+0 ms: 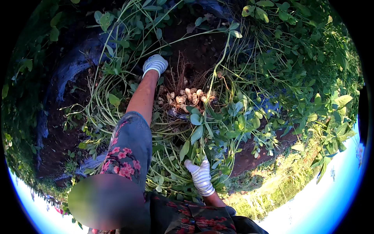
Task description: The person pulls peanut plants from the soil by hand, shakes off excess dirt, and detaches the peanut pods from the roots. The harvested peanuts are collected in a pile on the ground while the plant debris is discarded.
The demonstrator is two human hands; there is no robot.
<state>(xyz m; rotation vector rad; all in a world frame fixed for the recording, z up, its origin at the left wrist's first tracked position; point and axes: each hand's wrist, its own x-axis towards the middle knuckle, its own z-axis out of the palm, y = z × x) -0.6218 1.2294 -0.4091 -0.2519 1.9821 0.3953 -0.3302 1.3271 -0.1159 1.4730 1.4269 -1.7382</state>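
Observation:
My left hand (155,65), in a white and blue striped knit glove, reaches forward to the green peanut stems and leaves at the soil. Its fingers point away and are hidden, so its grip does not show. Nearer my body, my right hand (201,177) wears a matching glove and is closed around leafy stems of a peanut plant (201,143). Pale, soil-specked peanut pods (190,98) lie in a cluster between the two hands. Thin brown roots (181,74) rise just beyond these pods.
Dark soil (201,49) lies past the pods. Torn plastic mulch film (73,64) runs along the left. Dense peanut foliage (306,64) fills the right side. Flattened stems (102,108) lie left of my forearm. Dry, sunlit grass (263,190) borders the lower right.

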